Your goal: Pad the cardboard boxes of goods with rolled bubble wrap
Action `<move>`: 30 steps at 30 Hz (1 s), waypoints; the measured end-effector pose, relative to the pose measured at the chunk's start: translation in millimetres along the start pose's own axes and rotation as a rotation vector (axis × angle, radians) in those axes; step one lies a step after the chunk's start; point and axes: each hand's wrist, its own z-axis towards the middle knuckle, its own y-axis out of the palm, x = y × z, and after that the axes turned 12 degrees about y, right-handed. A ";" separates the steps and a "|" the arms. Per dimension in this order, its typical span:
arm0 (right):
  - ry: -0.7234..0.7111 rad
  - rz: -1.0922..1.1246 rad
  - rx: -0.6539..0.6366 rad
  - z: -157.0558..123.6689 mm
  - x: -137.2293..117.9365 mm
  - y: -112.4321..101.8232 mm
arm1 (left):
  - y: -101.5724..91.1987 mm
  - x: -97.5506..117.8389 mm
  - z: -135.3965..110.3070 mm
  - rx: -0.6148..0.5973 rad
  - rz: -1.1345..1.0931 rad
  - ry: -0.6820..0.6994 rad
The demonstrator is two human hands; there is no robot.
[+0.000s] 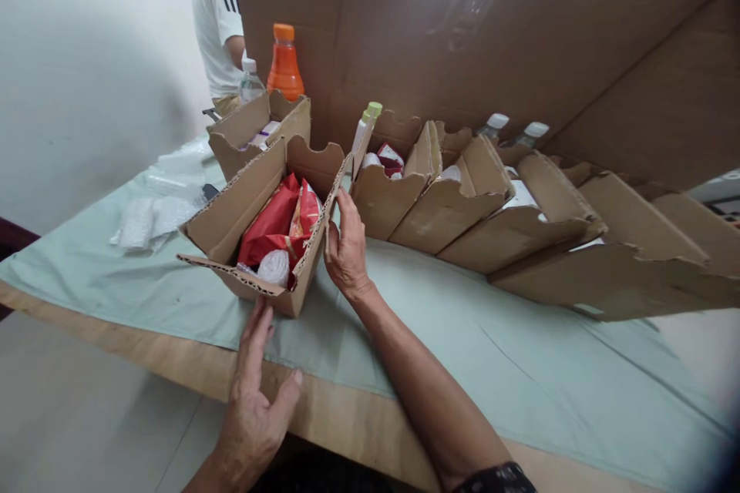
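Note:
An open cardboard box stands near the front edge of the table. Inside it lie red foil-like packets and a white wrapped roll. My right hand is closed against the box's right wall, its fingers bent at the upper edge. My left hand is open in front of the box, fingers stretched forward and thumb apart. Its fingertips reach the lower front wall, and nothing is held in it.
Several filled cardboard boxes line the right side, before a tall cardboard panel. Another box stands behind mine. Bubble-wrapped pieces lie left. An orange bottle and a person in a white sleeve are at the back.

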 end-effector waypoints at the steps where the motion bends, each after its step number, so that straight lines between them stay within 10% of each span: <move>1: -0.010 -0.024 -0.006 1.4 0.1 -1.4 | 0.2 -0.2 0.9 0.001 -0.004 -0.008; 9: 0.005 -0.098 -0.052 12.4 -8.5 -17.9 | -3.7 -3.2 20.0 -0.047 0.040 -0.058; 15: 0.241 -0.006 -0.007 2.0 34.5 -13.9 | -5.2 -13.0 72.2 -0.163 0.068 0.028; 24: 0.340 0.056 0.000 2.9 71.0 -3.8 | 48.1 -45.5 177.0 -0.322 -0.001 0.146; 30: 0.355 0.092 0.040 4.9 76.7 0.3 | 70.5 -47.9 188.4 -0.403 0.057 0.129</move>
